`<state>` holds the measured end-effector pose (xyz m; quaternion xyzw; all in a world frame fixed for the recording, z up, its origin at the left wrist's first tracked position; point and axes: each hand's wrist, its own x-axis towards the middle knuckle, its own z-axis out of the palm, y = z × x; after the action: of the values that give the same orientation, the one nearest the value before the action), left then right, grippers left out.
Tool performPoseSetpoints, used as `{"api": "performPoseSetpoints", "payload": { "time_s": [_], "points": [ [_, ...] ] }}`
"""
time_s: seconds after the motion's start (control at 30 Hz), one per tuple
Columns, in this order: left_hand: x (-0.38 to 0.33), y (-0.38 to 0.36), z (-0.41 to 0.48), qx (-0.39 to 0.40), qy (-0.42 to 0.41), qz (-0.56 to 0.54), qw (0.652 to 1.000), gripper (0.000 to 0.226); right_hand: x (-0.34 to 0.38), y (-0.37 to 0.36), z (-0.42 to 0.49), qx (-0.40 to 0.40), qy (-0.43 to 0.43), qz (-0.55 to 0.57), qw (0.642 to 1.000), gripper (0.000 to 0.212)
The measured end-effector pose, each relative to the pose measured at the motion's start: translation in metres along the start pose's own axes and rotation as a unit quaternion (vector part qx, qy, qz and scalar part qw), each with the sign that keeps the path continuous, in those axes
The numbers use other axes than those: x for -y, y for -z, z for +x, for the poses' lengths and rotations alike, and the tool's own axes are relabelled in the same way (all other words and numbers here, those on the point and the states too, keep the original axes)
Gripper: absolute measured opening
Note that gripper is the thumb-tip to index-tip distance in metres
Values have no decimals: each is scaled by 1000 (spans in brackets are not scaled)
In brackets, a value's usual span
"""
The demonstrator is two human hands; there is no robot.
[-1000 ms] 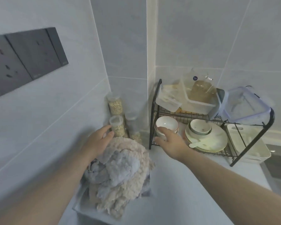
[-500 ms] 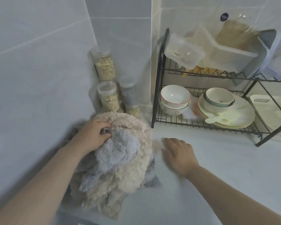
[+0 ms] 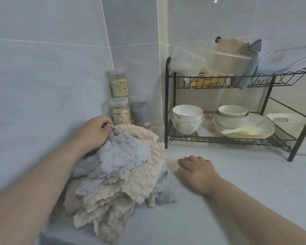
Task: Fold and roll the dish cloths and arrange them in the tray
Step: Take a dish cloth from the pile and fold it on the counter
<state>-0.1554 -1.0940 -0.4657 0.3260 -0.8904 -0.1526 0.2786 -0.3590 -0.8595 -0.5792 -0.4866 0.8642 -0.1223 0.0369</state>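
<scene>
We've got our left hand [image 3: 94, 133] pinching one grey cloth [image 3: 124, 154] by its corner atop the pile of dish cloths [image 3: 140, 183]. Three jars [image 3: 121, 112] stand just behind the pile. Our right hand [image 3: 198, 172] lies flat, fingers relaxed, on the surface [image 3: 254, 170] just right of the pile, with one two-tier rack [image 3: 167, 103] further right.

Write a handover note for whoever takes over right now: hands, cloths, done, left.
Left hand: pinches a corner of the grey-blue cloth on top of the pile.
Right hand: open, flat on the counter just right of the pile, holding nothing.
Cloths: all in one crumpled pile of dish cloths, beige and grey-blue, in the corner by the wall. The tray cannot be made out; the pile may be covering it.
Done: nothing folded or rolled yet.
Left: pull each cloth out, fold it, roll it, and arrange the rolls in the tray.
</scene>
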Motion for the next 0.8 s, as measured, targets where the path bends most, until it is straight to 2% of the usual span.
{"api": "performPoseSetpoints", "payload": {
  "time_s": [0.1, 0.13, 0.2, 0.27, 0.3, 0.37, 0.43, 0.47, 0.57, 0.7, 0.8],
  "points": [
    [-14, 14, -8, -49, -12, -45, 998, 22, 3, 5, -9, 57, 4, 3, 998, 70],
    [-19, 21, -11, -54, -17, -58, 997, 18, 6, 10, -14, 75, -8, 24, 997, 71],
    [-30, 34, -18, -46, -31, -77, 996, 12, 19, 25, -24, 87, -51, 160, 982, 50],
    [-44, 49, -23, -38, -51, -89, 994, 14, 37, 43, -32, 35, -66, 322, 944, 42],
    [-52, 57, -25, -34, -64, -95, 993, 15, 48, 54, -33, -11, -46, 353, 935, 45],
    [-71, 71, -29, -31, -93, -108, 989, 15, 75, 73, -36, -83, 23, 343, 935, 63],
    [-91, 82, -34, -30, -124, -128, 983, 14, 102, 91, -40, -98, 75, 341, 932, 78],
    [-100, 87, -36, -28, -140, -138, 980, 15, 112, 99, -42, -109, 74, 335, 933, 74],
    [-123, 102, -42, -43, -174, -158, 971, 19, 121, 115, -50, -184, 78, 308, 930, 18],
    [-142, 118, -48, -53, -211, -146, 965, 20, 96, 138, -70, -205, 49, 327, 921, 23],
    [-157, 120, -48, -37, -233, -131, 963, 21, 71, 163, -96, -200, 29, 255, 946, 25]
  ]
}}
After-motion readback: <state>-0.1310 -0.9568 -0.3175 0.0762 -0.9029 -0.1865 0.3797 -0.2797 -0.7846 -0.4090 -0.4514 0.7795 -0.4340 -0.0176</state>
